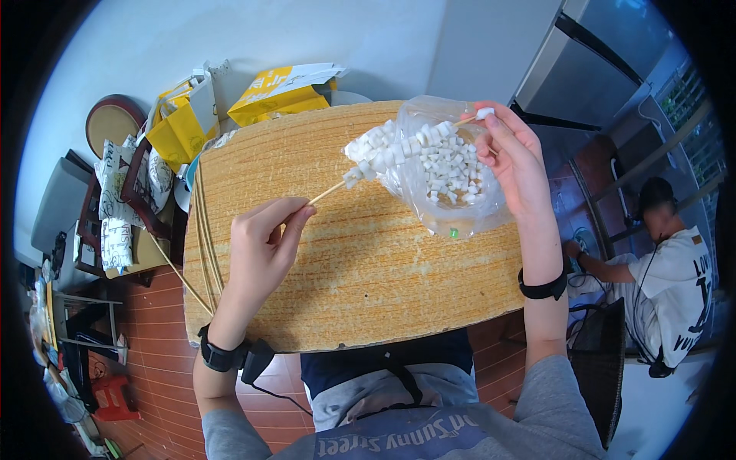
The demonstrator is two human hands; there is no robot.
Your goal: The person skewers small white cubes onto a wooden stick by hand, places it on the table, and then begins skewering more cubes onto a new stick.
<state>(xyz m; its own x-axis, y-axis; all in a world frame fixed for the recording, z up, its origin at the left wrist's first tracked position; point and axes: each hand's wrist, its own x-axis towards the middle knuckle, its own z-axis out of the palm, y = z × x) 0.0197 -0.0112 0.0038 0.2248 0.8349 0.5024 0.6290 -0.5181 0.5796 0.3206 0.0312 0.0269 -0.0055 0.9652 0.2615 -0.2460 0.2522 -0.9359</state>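
White piece [485, 113], pinched by the right hand [517, 157] over the clear bag's [422, 207] upper-right edge, meets the tip of the stick [326, 193], slanting down-left into the left hand's [268, 239] grip.

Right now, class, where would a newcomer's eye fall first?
The stick, strung with white pieces, slants above the table between the left hand and the right hand. Beneath it lies a clear bag of more pieces. Beyond the table's far left edge sit two yellow bags.
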